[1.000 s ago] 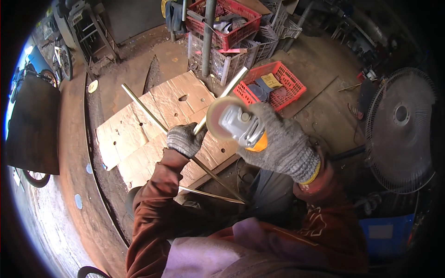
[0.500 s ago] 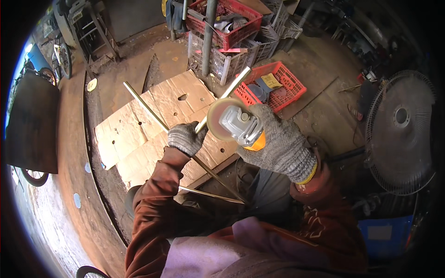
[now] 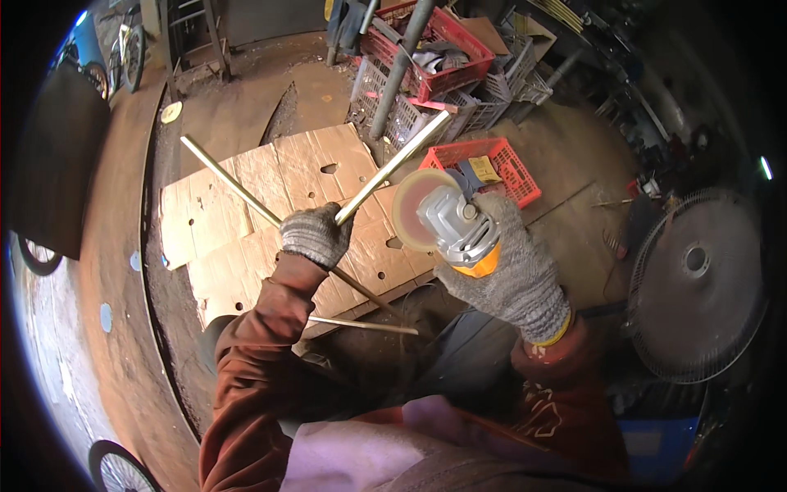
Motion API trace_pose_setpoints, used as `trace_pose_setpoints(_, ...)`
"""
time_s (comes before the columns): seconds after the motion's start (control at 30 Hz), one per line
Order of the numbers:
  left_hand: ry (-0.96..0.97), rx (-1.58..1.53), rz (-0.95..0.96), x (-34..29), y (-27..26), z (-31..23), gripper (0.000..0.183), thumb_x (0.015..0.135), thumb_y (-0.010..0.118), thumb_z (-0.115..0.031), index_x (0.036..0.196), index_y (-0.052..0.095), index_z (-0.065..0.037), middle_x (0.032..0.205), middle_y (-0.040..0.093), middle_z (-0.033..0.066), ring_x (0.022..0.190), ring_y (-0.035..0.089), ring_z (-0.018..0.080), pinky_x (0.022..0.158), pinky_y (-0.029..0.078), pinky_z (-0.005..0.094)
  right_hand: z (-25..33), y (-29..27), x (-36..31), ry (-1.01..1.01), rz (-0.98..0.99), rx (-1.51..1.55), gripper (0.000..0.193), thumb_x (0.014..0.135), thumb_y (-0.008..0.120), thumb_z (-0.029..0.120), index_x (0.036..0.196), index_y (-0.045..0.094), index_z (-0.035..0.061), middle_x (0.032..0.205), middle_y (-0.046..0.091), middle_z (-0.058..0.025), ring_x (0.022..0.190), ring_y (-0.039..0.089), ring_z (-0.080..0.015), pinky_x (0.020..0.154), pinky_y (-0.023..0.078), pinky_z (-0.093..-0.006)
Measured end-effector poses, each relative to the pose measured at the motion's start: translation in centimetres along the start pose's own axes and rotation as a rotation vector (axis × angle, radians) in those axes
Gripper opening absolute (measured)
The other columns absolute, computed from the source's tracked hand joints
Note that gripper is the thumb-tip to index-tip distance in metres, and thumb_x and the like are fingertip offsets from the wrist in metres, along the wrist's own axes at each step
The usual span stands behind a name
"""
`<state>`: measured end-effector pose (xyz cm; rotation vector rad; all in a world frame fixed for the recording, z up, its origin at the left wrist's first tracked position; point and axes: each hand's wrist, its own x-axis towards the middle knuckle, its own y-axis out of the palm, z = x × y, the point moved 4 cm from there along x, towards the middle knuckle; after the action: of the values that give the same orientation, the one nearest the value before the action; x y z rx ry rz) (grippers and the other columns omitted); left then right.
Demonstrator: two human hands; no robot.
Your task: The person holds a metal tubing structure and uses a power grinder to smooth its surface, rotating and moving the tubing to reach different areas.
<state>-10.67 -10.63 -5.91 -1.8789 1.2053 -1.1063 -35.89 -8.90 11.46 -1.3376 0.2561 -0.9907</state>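
Note:
In a grey knitted glove, my left hand [image 3: 316, 236] is closed round a frame of thin metal bars where they cross. One pale bar [image 3: 395, 168] slants up to the right from the fist, and another bar [image 3: 225, 179] runs up to the left. My gloved right hand [image 3: 518, 279] grips an angle grinder [image 3: 456, 223] with a silver head and a yellow-orange body. Its round disc [image 3: 410, 209] stands just right of the first bar, with a gap between them. Whether the disc is spinning I cannot tell. Lower down, a further bar [image 3: 365, 325] lies near my legs.
Flattened cardboard [image 3: 221, 221] with holes lies on the floor under the bars. Beyond it are a red basket [image 3: 516, 176] and stacked crates [image 3: 426, 78] beside a metal post [image 3: 398, 78]. A large round fan [image 3: 697, 287] stands at right, bicycles [image 3: 127, 53] at far left.
The grinder has drawn away from the bar, opening a gap between disc and metal. The view has shifted a little. My left hand keeps its hold on the bars.

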Motion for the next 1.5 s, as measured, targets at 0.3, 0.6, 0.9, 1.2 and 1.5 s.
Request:
trace_pose_setpoints(0.3, -0.084, 0.019, 0.02, 0.0, -1.2, 0.5, 0.033, 0.095, 0.058, -0.043, 0.093, 0.072, -0.013, 0.076, 0.072, 0.0185, 0.073, 0.071, 0.0404, 0.07, 0.055, 0.052, 2.0, 1.6, 2.3, 0.0, 0.1, -0.072, 0.086, 0.07, 0.093, 0.032, 0.138, 0.046, 0.0083, 0.121, 0.066, -0.0167, 0.107, 0.07, -0.0364, 0.088, 0.058, -0.0456)
trace_pose_setpoints(0.6, -0.081, 0.01, 0.026, 0.0, -0.6, 0.4, 0.029, 0.093, 0.063, -0.041, 0.093, 0.073, -0.014, 0.073, 0.071, 0.0173, 0.07, 0.07, 0.0393, 0.068, 0.054, 0.0521, 2.8, -0.2, 3.9, -0.047, -0.084, -0.012, 0.083, 0.069, 0.094, 0.029, 0.135, 0.049, 0.0064, 0.117, 0.068, -0.017, 0.103, 0.071, -0.0332, 0.087, 0.058, -0.0431)
trace_pose_setpoints(0.9, -0.058, 0.027, 0.004, -0.1, -0.4, 0.2, 0.029, 0.093, 0.063, -0.041, 0.093, 0.073, -0.014, 0.073, 0.071, 0.0168, 0.07, 0.07, 0.0388, 0.068, 0.054, 0.0512, 3.2, 1.3, 3.1, -0.027, 0.005, -0.058, 0.08, 0.071, 0.093, 0.031, 0.134, 0.049, 0.0063, 0.115, 0.068, -0.0171, 0.098, 0.071, -0.035, 0.084, 0.058, -0.0446)
trace_pose_setpoints(1.2, -0.078, 0.039, 0.023, -0.1, -0.1, 0.5, 0.028, 0.092, 0.063, -0.042, 0.092, 0.073, -0.015, 0.074, 0.071, 0.0166, 0.07, 0.071, 0.0395, 0.069, 0.055, 0.0518, 2.7, 0.8, 3.1, 0.032, 0.025, -0.041, 0.08, 0.07, 0.092, 0.031, 0.133, 0.049, 0.0086, 0.117, 0.068, -0.0168, 0.102, 0.071, -0.0374, 0.086, 0.058, -0.0455)
trace_pose_setpoints(1.5, -0.074, 0.024, 0.02, 0.0, 0.0, 0.3, 0.028, 0.093, 0.063, -0.041, 0.091, 0.073, -0.015, 0.074, 0.072, 0.0168, 0.071, 0.071, 0.0395, 0.069, 0.055, 0.0516, 2.8, -0.1, 4.2, 0.135, 0.004, -0.058, 0.081, 0.069, 0.092, 0.035, 0.133, 0.05, 0.0088, 0.114, 0.069, -0.0168, 0.1, 0.072, -0.038, 0.085, 0.058, -0.0462)
